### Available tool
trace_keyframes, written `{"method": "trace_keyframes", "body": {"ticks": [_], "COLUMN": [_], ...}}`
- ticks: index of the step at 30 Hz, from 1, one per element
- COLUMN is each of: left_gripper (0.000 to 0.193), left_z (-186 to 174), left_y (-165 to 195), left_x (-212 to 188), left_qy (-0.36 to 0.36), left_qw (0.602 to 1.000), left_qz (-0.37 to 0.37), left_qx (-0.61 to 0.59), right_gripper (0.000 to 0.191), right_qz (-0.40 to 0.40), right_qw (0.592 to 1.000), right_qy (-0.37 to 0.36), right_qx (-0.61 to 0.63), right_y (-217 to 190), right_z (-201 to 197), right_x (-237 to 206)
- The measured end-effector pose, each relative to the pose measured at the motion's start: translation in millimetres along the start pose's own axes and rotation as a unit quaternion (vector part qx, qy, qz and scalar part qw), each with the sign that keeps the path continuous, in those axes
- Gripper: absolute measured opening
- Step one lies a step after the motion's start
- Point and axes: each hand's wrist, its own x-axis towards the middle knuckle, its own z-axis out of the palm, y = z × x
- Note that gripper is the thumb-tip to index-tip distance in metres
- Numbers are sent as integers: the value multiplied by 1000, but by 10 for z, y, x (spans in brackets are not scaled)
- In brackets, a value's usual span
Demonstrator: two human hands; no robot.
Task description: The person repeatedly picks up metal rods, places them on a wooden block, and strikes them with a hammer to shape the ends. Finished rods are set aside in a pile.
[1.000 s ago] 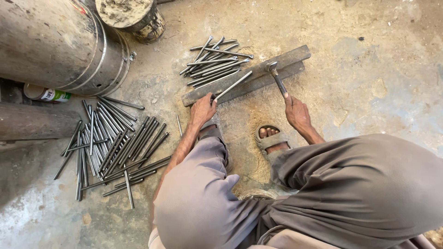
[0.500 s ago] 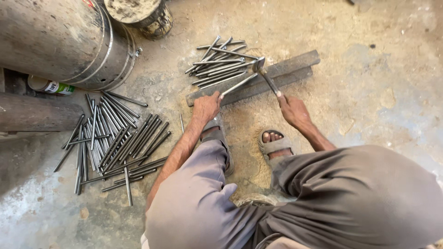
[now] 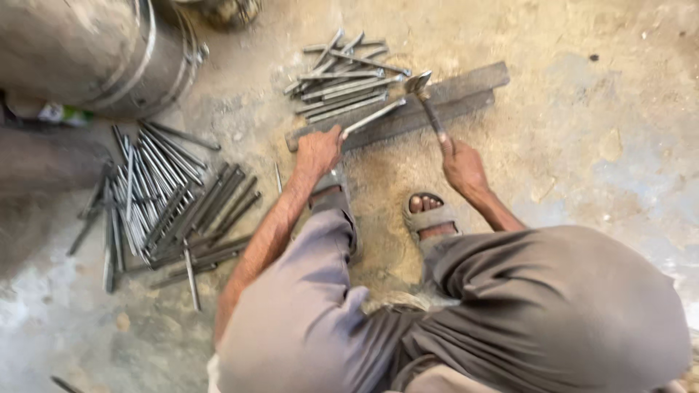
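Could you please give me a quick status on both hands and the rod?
Left hand grips rod on steel bar. Right hand grips hammer, head at rod tip. Rod pile just behind.

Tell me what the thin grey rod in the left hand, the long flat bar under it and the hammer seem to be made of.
The thin grey rod held by the left hand looks like bare steel: dull grey, a pale sheen. The long flat bar looks like dark, worn metal, probably iron or steel, though blur leaves it open. The hammer in the right hand has a shiny metal head; its dark handle's material is unclear.
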Motion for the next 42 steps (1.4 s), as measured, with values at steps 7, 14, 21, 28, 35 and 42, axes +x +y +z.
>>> {"method": "trace_keyframes", "body": {"ticks": [7, 14, 21, 28, 35, 42], "left_gripper": [29, 26, 29, 42, 33, 33], "left_z": [204, 115, -41, -80, -150, -8], "left_y": [-32, -9, 30, 80, 149, 62], "left_x": [-55, 37, 22, 103, 148, 80], "left_qy": [-12, -19, -9, -49, -59, -62], "left_qw": [1000, 1000, 999, 997, 997, 997], "left_qz": [-3, -15, 18, 16, 37, 51], "left_qx": [-21, 3, -43, -61, 13, -2], "right_gripper": [40, 57, 51, 54, 40, 56], "right_qz": [-171, -23, -96, 11, 89, -230], "right_qw": [938, 997, 977, 999, 987, 898], "right_qy": [236, 75, 148, 45, -10, 156], "right_qx": [188, 10, 118, 28, 135, 341], "right_y": [450, 493, 347, 656, 164, 143], "right_z": [-430, 397, 60, 480, -102, -609], "right_x": [351, 11, -113, -204, -178, -221]}}
